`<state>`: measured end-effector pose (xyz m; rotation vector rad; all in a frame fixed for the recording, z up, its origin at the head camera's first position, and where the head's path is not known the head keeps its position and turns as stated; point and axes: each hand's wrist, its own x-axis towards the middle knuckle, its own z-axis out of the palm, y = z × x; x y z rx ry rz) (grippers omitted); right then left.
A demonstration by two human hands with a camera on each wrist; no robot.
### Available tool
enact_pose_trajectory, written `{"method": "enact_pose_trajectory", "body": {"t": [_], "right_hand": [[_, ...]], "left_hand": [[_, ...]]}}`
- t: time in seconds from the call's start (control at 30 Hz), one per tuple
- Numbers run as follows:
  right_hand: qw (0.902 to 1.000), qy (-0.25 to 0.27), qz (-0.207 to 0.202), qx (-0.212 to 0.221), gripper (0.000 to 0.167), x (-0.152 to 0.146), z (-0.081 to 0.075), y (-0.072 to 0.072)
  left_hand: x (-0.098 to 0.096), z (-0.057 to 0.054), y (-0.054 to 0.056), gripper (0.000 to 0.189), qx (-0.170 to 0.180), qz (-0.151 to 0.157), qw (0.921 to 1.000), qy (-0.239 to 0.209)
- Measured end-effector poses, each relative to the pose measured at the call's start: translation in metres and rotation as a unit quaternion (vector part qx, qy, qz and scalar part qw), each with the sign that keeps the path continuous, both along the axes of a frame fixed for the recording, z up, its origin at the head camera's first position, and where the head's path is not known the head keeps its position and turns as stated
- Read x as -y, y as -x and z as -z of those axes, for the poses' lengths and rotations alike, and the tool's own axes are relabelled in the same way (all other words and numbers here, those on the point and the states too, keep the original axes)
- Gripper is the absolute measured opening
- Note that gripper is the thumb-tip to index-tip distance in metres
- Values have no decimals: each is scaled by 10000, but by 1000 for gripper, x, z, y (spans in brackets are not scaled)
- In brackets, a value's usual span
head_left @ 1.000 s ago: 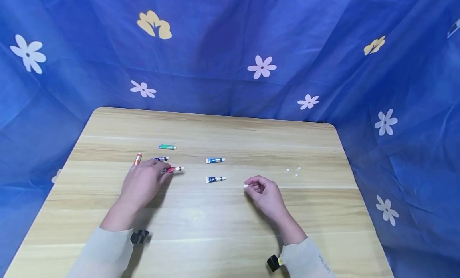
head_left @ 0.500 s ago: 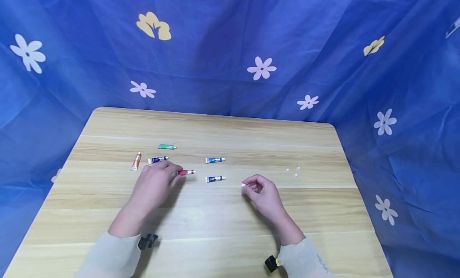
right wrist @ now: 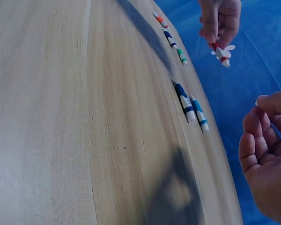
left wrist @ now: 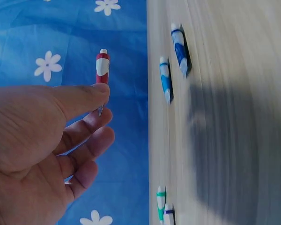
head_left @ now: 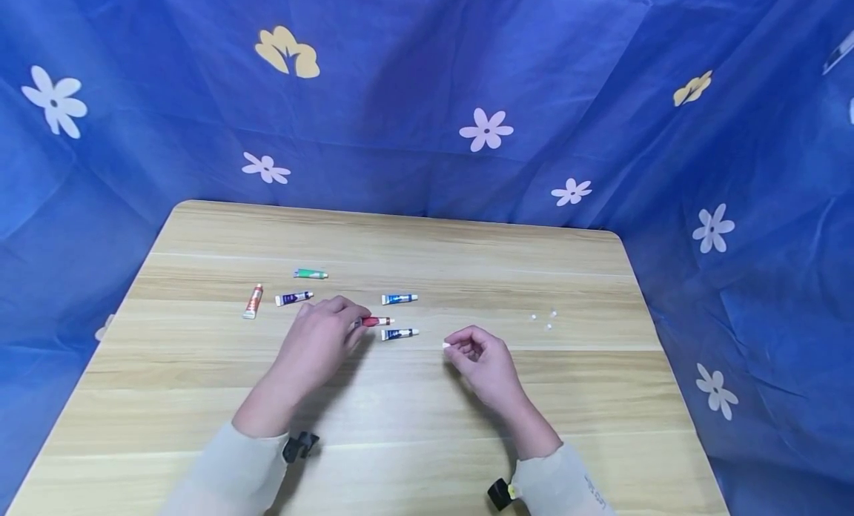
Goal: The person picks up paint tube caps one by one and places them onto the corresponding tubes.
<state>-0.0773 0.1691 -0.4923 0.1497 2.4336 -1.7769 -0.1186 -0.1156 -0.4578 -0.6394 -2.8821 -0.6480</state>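
High over the table, my left hand (head_left: 319, 344) pinches a red paint tube (left wrist: 102, 65) between thumb and fingers, its white tip pointing away from the hand. In the head view the tube overlaps the gap between a light blue paint tube (head_left: 400, 298) and a dark blue paint tube (head_left: 399, 333) lying on the wood. My right hand (head_left: 488, 366) pinches a small white cap-like piece (head_left: 446, 345) at its fingertips, the other fingers curled. Between thumb and index finger, only a sliver of that piece shows in the right wrist view.
Left of centre lie an orange paint tube (head_left: 253, 301), a purple paint tube (head_left: 293, 298) and a green paint tube (head_left: 310, 273). Three small white pieces (head_left: 550, 325) are scattered on the table's right side. Blue floral cloth (head_left: 427, 93) hangs behind the wooden table (head_left: 373, 449).
My left hand has carried the red paint tube rightward, away from the orange and purple tubes. My right hand, still pinching the white piece, has shifted slightly left.
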Motion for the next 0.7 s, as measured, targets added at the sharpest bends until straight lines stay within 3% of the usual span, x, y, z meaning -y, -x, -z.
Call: {"method": "enact_pose_trajectory", "body": {"t": [0.3, 0.7], "right_hand": [[9999, -120, -77, -56, 12, 5, -1, -2], [9997, -172, -70, -166, 13, 12, -3, -4]], "left_hand": [[-20, 5, -8, 18, 185, 112, 9998, 23], [-40, 3, -19, 18, 202, 265, 9994, -29]]}}
